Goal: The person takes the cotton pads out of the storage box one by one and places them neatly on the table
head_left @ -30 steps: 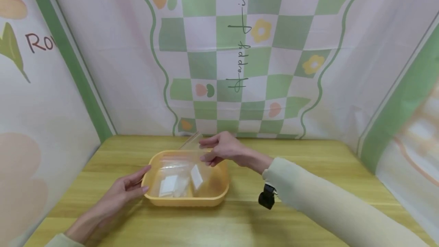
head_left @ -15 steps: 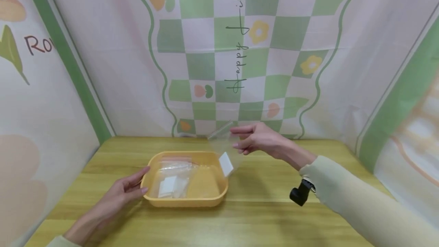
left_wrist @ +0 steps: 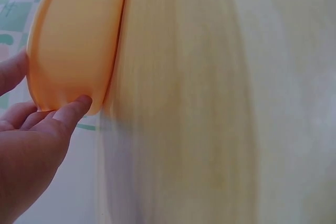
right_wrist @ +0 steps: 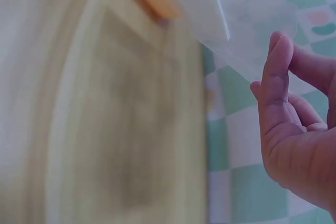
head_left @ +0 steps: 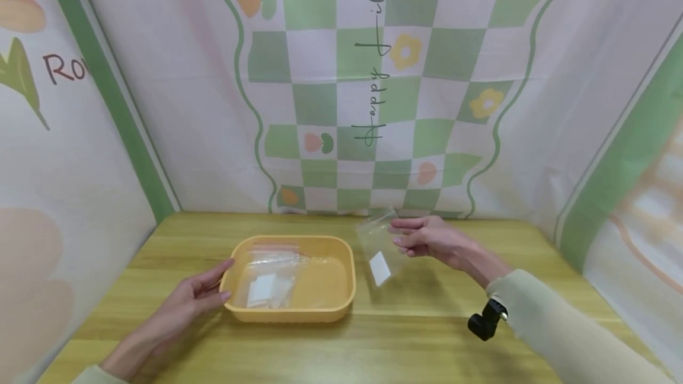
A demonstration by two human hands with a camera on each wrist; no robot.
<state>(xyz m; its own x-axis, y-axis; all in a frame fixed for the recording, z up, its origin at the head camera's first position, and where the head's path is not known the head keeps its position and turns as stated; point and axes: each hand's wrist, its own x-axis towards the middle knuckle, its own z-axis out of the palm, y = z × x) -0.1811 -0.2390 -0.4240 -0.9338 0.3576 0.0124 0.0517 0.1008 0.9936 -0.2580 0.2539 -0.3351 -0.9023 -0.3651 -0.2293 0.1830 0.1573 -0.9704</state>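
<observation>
My right hand pinches a clear zip-lock bag between thumb and fingers, to the right of the yellow plastic basket. A flat white rectangular piece sits low in the bag; the right wrist view shows this white piece through the film. The bag hangs tilted above the table. At the basket's left end, my left hand grips the side with thumb and fingers; in the left wrist view its fingertips press the basket wall. Inside the basket's left half lie more clear zip-lock bags with white pieces.
The basket stands on a wood-grain table. Behind it hangs a green-and-white checked cloth, with another printed cloth panel along the left side. A black device is strapped at my right wrist.
My right hand has lifted the zip-lock bag out of the basket, carried it right and then lowered it over the table. The left hand has stayed on the basket.
</observation>
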